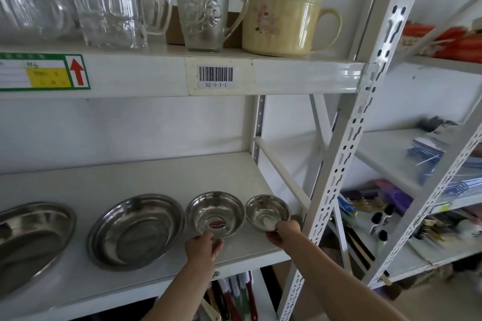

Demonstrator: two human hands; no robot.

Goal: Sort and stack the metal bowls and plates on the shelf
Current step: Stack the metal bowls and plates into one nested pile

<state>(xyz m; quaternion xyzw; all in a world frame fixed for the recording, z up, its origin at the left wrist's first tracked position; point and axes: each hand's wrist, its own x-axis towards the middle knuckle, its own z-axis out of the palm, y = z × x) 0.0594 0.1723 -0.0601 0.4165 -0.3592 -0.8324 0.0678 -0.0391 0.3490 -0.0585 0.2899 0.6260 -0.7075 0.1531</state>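
Note:
Several metal dishes line the white shelf [156, 177]. A large oval plate [28, 237] lies at the far left, and a round deep plate [135, 229] sits to its right. My left hand [202, 245] grips the near rim of a medium metal bowl [215, 212] that has a red sticker inside. My right hand [284, 233] holds the near rim of the small metal bowl [267, 211] at the shelf's right end. Both bowls tilt towards me.
Glass jugs [112, 0] and a yellow lidded mug [281, 23] stand on the shelf above. A perforated upright post [347, 154] rises just right of my right hand. Cluttered shelves [417, 190] stand further right; brushes [234, 294] lie on the level below.

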